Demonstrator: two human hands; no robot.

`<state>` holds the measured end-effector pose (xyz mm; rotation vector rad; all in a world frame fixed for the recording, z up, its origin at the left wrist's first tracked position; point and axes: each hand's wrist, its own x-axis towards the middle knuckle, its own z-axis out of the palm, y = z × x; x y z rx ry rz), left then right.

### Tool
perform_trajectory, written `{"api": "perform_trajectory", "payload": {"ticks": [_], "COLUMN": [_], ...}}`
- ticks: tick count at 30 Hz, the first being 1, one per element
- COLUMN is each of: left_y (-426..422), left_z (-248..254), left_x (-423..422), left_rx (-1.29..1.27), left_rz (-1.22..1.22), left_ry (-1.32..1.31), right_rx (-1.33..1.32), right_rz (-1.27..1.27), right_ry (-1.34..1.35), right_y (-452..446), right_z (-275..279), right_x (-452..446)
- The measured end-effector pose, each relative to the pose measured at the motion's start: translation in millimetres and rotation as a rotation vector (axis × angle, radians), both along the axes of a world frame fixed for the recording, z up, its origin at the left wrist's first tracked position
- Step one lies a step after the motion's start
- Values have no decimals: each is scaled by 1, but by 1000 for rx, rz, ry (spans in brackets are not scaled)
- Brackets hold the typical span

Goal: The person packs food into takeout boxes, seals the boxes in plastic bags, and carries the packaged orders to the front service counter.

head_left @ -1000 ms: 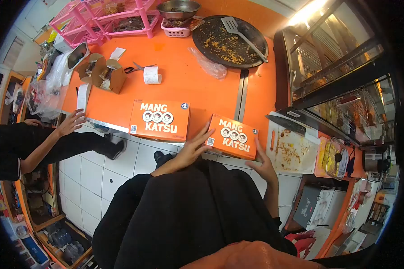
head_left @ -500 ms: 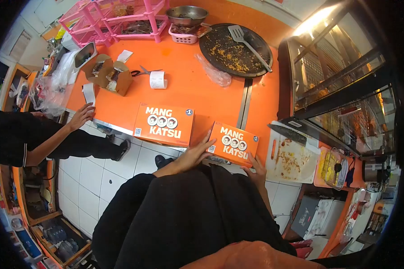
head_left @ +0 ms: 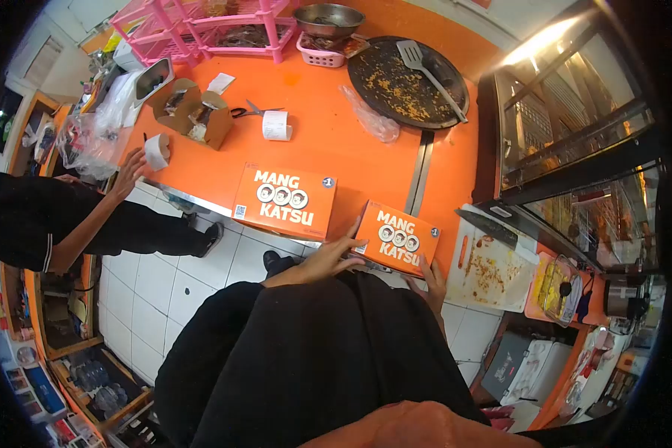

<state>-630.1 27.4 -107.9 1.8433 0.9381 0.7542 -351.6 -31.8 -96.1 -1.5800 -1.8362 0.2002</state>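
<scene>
A smaller orange takeaway box (head_left: 397,237) printed "Mang Katsu" sits at the counter's front edge, lid closed. My left hand (head_left: 334,257) grips its left side, fingers along the side and front corner. At its front right corner, my right hand (head_left: 431,282) holds it with the fingers up against the side. Just left of it stands a larger closed orange takeaway box (head_left: 285,200) with the same print, touched by neither hand.
At left, a co-worker's hand (head_left: 129,170) is beside a curled paper slip (head_left: 157,152). Behind lie an open brown box (head_left: 213,123), scissors (head_left: 255,110) and a receipt (head_left: 275,125). A black pan (head_left: 381,82) holds a spatula (head_left: 425,71). Rightward, a knife (head_left: 489,228) rests on a cutting board (head_left: 493,276).
My view has shifted slightly, moving the counter items rightward in the picture. My hands stay on the smaller box. The co-worker's hand has drawn back a little from the slip, which now curls upright.
</scene>
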Motion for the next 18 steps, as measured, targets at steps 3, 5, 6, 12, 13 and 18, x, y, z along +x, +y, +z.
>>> {"api": "perform_trajectory", "payload": {"ticks": [3,5,6,12,13,18], "left_y": [1,5,6,12,13,-7], "left_z": [-7,-2,3,100,110,169], "left_x": [6,9,10,-2,-8,-70], "left_rx": [133,203,214,46,-43,-145], "left_rz": [23,0,-32,-84,-83,110], "left_ry": [-55,-67,-62,-243,-304,-410], "right_rx": [-31,-20,23,181,197,257], "right_rz": [-34,-21,-8,39,48,239], "right_ry": [143,154,100,48,53,173], "right_y": [-4,-5,-9,7,13,54], "right_z": [-18,-16,-9,83,96,139], "right_x": [8,16,24,30,26,-38]}}
